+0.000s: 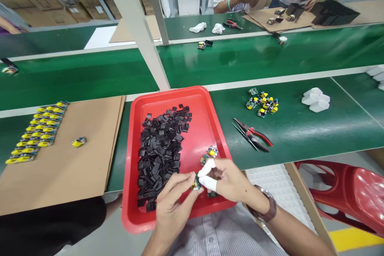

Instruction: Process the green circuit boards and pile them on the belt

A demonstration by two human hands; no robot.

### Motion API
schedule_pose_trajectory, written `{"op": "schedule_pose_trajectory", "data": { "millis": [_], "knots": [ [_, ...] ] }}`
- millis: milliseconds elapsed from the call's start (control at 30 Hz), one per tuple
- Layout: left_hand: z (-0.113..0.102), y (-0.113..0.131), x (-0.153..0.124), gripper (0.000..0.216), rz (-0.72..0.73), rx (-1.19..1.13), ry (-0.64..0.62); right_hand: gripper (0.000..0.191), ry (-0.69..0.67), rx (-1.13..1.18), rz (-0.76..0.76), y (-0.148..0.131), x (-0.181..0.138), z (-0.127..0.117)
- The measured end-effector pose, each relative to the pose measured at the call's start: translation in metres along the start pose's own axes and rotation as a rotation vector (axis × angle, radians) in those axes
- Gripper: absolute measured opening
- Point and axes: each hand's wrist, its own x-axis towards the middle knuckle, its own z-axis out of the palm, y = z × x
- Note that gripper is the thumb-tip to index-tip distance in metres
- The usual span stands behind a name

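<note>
Over the lower right of a red tray (207, 102), both my hands meet at one small green circuit board (197, 182) with yellow on it. My left hand (177, 196) pinches it from the left between thumb and fingers. White finger cots cover the thumb and forefinger of my right hand (223, 178), which grip the board's other side. Partly behind the right hand lie more circuit boards (212, 151) in the tray. Many small black flat pieces (160, 144) are heaped along the tray's left side.
Pliers and tweezers (252, 134) lie right of the tray, near a cluster of boards (264, 102) and white plastic parts (316, 99). Rows of yellow-topped boards (39, 130) stand on cardboard (90, 128) at left. Beyond a post (138, 28), a green conveyor (210, 62) runs across; people work behind it.
</note>
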Motion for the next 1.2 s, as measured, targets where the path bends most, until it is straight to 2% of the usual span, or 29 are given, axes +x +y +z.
{"op": "schedule_pose_trajectory", "data": {
  "millis": [67, 167, 300, 367, 500, 633, 700, 833, 967, 1100, 1200],
  "knots": [
    [0.0, 0.0, 0.0, 0.048, 0.049, 0.05, -0.005, 0.012, 0.05, -0.075, -0.06, 0.0, 0.0, 0.001],
    [0.001, -0.002, -0.002, 0.046, 0.006, 0.03, -0.029, 0.013, 0.073, -0.225, -0.176, 0.004, -0.001, 0.002],
    [0.001, 0.001, -0.003, 0.044, -0.064, 0.068, -0.035, 0.015, 0.041, 0.086, 0.0, 0.016, -0.003, 0.002],
    [0.001, 0.006, -0.002, 0.043, -0.065, 0.15, 0.003, 0.024, 0.078, 0.141, -0.004, 0.021, -0.007, 0.002],
    [0.005, 0.014, -0.001, 0.047, 0.045, 0.238, 0.077, 0.035, 0.131, -0.107, -0.211, 0.021, -0.017, 0.006],
    [0.007, 0.012, -0.004, 0.055, 0.156, 0.257, 0.084, 0.037, 0.188, -0.233, -0.314, 0.017, -0.019, 0.01],
    [0.007, 0.009, -0.005, 0.056, 0.178, 0.259, 0.091, 0.039, 0.182, -0.241, -0.355, 0.016, -0.016, 0.011],
    [0.006, 0.008, -0.005, 0.057, 0.198, 0.246, 0.11, 0.042, 0.081, -0.21, -0.385, 0.015, -0.011, 0.011],
    [0.003, 0.009, -0.005, 0.055, 0.205, 0.247, 0.119, 0.041, 0.127, -0.202, -0.405, 0.019, -0.009, 0.012],
    [0.001, 0.011, -0.004, 0.052, 0.214, 0.256, 0.155, 0.041, 0.075, -0.185, -0.372, 0.022, -0.01, 0.017],
    [0.001, 0.011, -0.003, 0.053, 0.211, 0.257, 0.171, 0.042, 0.119, -0.223, -0.409, 0.023, -0.01, 0.02]
  ]
}}
